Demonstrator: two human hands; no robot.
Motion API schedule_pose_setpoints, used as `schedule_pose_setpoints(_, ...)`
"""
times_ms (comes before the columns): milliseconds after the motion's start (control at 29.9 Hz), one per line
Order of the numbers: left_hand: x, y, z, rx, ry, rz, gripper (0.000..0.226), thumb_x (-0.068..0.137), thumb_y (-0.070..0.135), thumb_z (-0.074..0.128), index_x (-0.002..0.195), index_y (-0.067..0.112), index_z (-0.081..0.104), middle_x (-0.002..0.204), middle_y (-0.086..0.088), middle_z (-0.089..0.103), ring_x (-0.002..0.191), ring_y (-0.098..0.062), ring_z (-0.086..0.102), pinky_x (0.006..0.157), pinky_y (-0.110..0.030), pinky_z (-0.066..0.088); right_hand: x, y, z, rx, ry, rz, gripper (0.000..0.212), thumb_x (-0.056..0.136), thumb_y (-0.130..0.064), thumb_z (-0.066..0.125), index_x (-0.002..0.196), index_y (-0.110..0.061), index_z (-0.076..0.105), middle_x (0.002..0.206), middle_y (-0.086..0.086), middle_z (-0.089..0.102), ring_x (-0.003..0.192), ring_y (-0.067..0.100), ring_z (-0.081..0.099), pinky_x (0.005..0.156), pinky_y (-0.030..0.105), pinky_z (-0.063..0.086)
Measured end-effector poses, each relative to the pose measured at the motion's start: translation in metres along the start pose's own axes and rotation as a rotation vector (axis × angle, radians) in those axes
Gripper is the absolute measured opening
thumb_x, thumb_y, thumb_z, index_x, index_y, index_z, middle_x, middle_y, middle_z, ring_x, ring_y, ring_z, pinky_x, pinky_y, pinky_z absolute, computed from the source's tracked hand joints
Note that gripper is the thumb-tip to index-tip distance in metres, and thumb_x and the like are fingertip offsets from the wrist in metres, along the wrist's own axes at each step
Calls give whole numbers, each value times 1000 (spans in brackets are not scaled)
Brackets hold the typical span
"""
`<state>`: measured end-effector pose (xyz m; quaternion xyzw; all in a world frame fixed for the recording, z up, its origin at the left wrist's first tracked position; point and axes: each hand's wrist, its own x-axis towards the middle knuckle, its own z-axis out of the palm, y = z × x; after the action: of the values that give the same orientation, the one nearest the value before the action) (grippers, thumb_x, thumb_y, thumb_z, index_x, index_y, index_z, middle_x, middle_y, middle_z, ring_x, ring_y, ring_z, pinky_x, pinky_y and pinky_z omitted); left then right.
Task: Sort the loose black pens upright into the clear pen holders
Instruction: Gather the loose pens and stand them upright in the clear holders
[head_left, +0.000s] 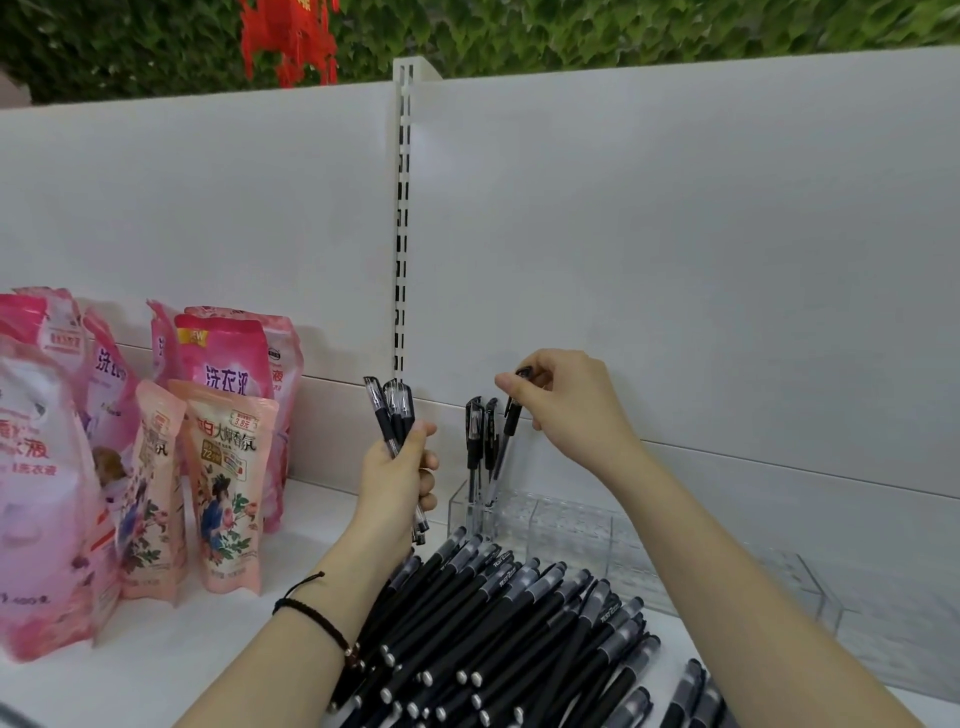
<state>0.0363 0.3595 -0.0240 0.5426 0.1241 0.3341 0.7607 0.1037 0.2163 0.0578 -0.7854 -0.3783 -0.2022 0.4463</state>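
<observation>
A large pile of loose black pens (498, 634) lies on the white shelf in front of me. My left hand (400, 473) grips a small bunch of black pens (392, 410) upright, left of the clear pen holders (571, 525). My right hand (561, 405) pinches the cap end of one black pen (506, 436), whose lower end is inside the leftmost holder compartment. Two other pens (475, 441) stand upright in that same compartment. The holder compartments to the right hold no pens.
Pink and peach detergent pouches (223, 467) stand in a group at the left of the shelf. A white back panel with a slotted upright (402, 234) rises behind the holders. More clear compartments (779, 587) stretch to the right.
</observation>
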Motion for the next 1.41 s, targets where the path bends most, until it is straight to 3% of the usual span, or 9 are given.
schedule_pose_setpoints(134, 0, 3, 5, -16, 8, -11, 18, 103, 31, 42, 95, 15, 45, 55, 0, 42, 33, -5, 23, 34, -14, 17, -3, 7, 16, -143, -138, 2, 31, 84, -39, 69, 75, -10, 65, 67, 5, 64, 63, 24, 62, 68, 43, 54)
schedule_pose_setpoints(268, 1, 7, 7, -81, -35, -28, 14, 101, 21, 35, 91, 12, 36, 57, -3, 41, 33, -7, 22, 35, -13, 16, -7, 11, 23, -350, -306, 31, 54, 81, -57, 65, 66, -7, 55, 58, 5, 57, 56, 25, 57, 57, 33, 46)
schedule_pose_setpoints(402, -3, 9, 7, -155, -215, -8, 14, 100, 14, 41, 87, 9, 39, 61, -6, 48, 36, -10, 31, 33, -15, 20, -7, 5, 15, -376, -168, 13, 72, 81, -70, 52, 70, 0, 64, 67, 13, 67, 59, 27, 59, 55, 38, 45)
schedule_pose_setpoints(535, -12, 10, 9, -128, -382, 42, 13, 100, 15, 46, 89, 7, 47, 63, -9, 58, 37, -10, 37, 34, -18, 23, -4, -6, 9, -61, -120, 19, 38, 86, -50, 63, 78, -14, 69, 75, 2, 69, 62, 11, 57, 63, 32, 45)
schedule_pose_setpoints(602, -17, 12, 10, -112, -406, 49, 16, 100, 16, 45, 91, 5, 52, 63, -11, 60, 35, -10, 38, 33, -18, 25, -4, -7, 9, 52, -167, 57, 21, 86, -35, 69, 77, -16, 68, 78, 6, 70, 51, 5, 49, 60, 26, 42)
schedule_pose_setpoints(736, -14, 11, 10, -31, -312, 63, 27, 102, 21, 43, 102, -4, 54, 66, -13, 68, 38, -16, 53, 34, -21, 38, -3, -7, 2, 290, -133, 189, 14, 91, -21, 65, 81, -11, 65, 79, 10, 69, 45, 11, 47, 41, 13, 34)
schedule_pose_setpoints(970, -4, 0, 2, 155, -17, 73, 34, 102, 37, 41, 87, 9, 53, 65, -8, 64, 40, -13, 58, 35, -20, 41, 6, -7, -23, 67, 57, 123, 14, 92, -21, 61, 82, -13, 65, 74, -1, 70, 45, 5, 50, 52, 18, 43)
schedule_pose_setpoints(1138, -2, -2, 3, 213, -51, 42, 40, 99, 46, 41, 84, 11, 52, 48, 3, 43, 32, -5, 28, 33, -17, 22, 8, 2, -23, -170, 19, 108, 18, 90, -26, 62, 79, -12, 64, 79, 6, 71, 68, 23, 63, 72, 41, 55)
schedule_pose_setpoints(1405, -2, -2, 5, 254, -69, 36, 30, 102, 39, 40, 86, 15, 48, 45, 7, 36, 31, -5, 24, 34, -15, 20, 2, 8, -7, -345, -83, 142, 23, 89, -30, 63, 82, -9, 68, 81, 7, 71, 77, 28, 66, 74, 40, 56)
